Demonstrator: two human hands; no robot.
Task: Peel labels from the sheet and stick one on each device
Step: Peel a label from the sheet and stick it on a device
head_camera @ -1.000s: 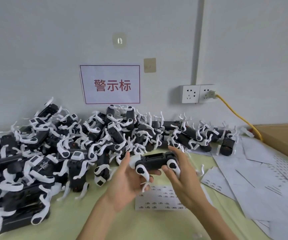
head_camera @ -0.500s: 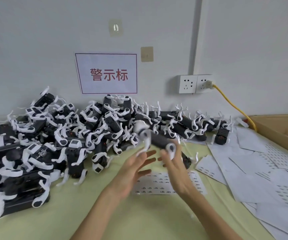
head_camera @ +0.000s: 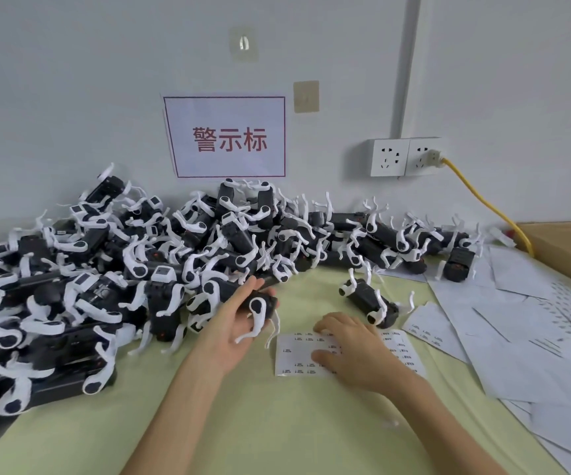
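Observation:
My left hand [head_camera: 234, 318] grips a black device with white clips [head_camera: 260, 310] at the near edge of the big device pile [head_camera: 112, 269]. My right hand [head_camera: 352, 351] rests palm down on the white label sheet [head_camera: 294, 354], fingers spread over the small printed labels. Another black and white device [head_camera: 368, 299] lies alone on the green table [head_camera: 277, 423], just beyond my right hand.
Peeled white backing sheets [head_camera: 517, 337] cover the table's right side. A cardboard box [head_camera: 565, 248] stands at the far right. A wall socket [head_camera: 404, 157] with a yellow cable [head_camera: 482, 197] and a red-lettered sign [head_camera: 225, 137] are on the wall behind.
The device held in both hands was tossed forward and now lies beyond the sheet. My left hand took another device from the pile; my right hand dropped onto the label sheet.

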